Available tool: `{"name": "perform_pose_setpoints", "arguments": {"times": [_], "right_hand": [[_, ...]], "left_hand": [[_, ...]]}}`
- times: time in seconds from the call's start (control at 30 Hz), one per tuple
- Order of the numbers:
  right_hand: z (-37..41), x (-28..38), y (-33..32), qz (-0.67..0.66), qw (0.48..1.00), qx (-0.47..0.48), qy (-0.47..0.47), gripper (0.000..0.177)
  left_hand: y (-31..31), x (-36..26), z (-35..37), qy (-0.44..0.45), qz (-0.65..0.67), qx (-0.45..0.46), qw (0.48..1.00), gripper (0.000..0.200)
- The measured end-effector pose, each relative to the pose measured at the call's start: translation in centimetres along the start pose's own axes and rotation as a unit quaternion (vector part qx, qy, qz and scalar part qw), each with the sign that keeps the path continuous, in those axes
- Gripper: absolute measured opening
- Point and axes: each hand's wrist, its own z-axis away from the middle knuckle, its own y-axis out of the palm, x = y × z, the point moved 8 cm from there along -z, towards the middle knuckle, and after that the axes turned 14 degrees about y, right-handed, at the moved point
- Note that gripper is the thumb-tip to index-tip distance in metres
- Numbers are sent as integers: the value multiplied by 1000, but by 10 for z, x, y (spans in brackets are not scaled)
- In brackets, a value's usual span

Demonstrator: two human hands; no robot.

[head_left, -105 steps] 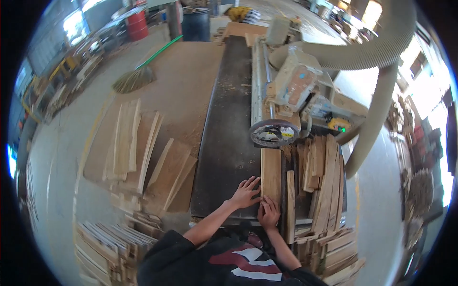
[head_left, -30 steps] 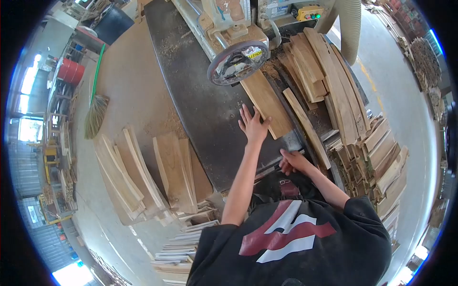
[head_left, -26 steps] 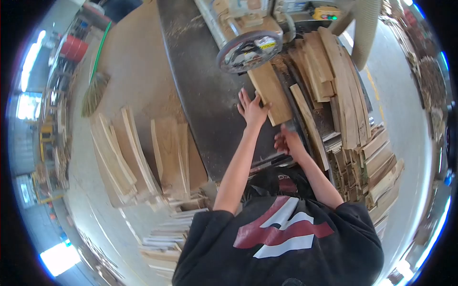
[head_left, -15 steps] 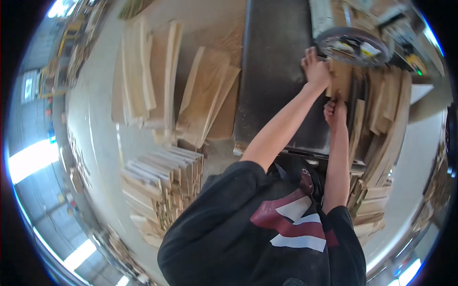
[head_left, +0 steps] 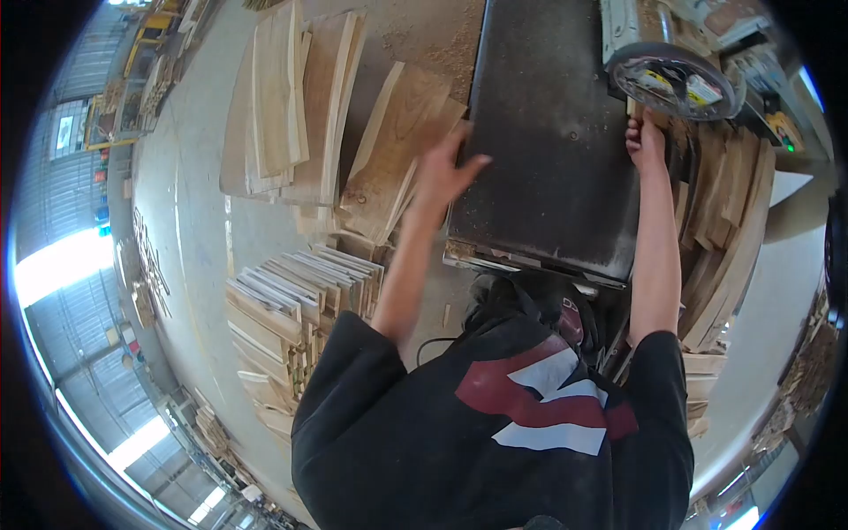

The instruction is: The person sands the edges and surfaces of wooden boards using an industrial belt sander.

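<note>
My left hand [head_left: 444,170] is off the black machine table [head_left: 543,150], over its left edge, with fingers spread and nothing in them; motion blurs it a little. Beside it lies a wide wooden board [head_left: 399,128] on a stack. My right hand [head_left: 649,146] is at the table's far right, its fingers curled at the near end of a wooden board [head_left: 632,107]. Most of that board is hidden under the dark handwheel [head_left: 676,81] and behind the hand.
More boards [head_left: 278,97] lie stacked at the far left. A pile of edge-stacked boards [head_left: 305,291] stands left of my body. Long wooden strips [head_left: 729,190] lie right of the machine table. Sawdust [head_left: 442,49] covers the surface beyond the stack.
My left hand has left the board and swung left to the stacked boards. My right hand has moved forward, and the board has gone farther under the handwheel.
</note>
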Motion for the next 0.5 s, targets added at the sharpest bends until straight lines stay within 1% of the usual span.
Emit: {"name": "perform_pose_setpoints", "arguments": {"times": [0.03,0.07,0.1,0.17,0.2,0.23,0.27,0.3,0.37,0.4,0.47,0.5], "right_hand": [[12,-1,2,-5,1000,0,-7,44],[32,4,18,117,990,-7,-82,43],[55,9,37,237,958,-16,-158,43],[92,-3,51,284,935,-4,-211,46],[91,-15,44,279,942,21,-184,51],[91,-27,37,285,942,44,-170,48],[105,-33,32,275,946,42,-167,44],[120,-45,30,265,950,39,-161,41],[142,-61,22,219,957,52,-180,33],[150,-71,15,205,963,49,-170,32],[163,-82,9,188,967,48,-167,31],[169,-88,6,184,967,49,-168,31]], "left_hand": [[-23,23,10,-40,-66,0,997,82],[-46,35,16,-73,-173,14,982,94],[-70,44,24,-105,-278,22,955,106],[-79,97,55,-185,-223,93,953,115],[-83,100,57,-175,-219,82,957,115],[-84,101,62,-184,-218,85,955,110],[-80,100,66,-195,-215,88,953,105],[-75,91,65,-189,-208,80,956,105],[-67,71,66,-207,-273,78,936,100],[-60,54,65,-200,-262,69,942,100],[-38,32,69,-270,-214,81,935,97],[-24,17,68,-254,-204,78,942,95]]}}
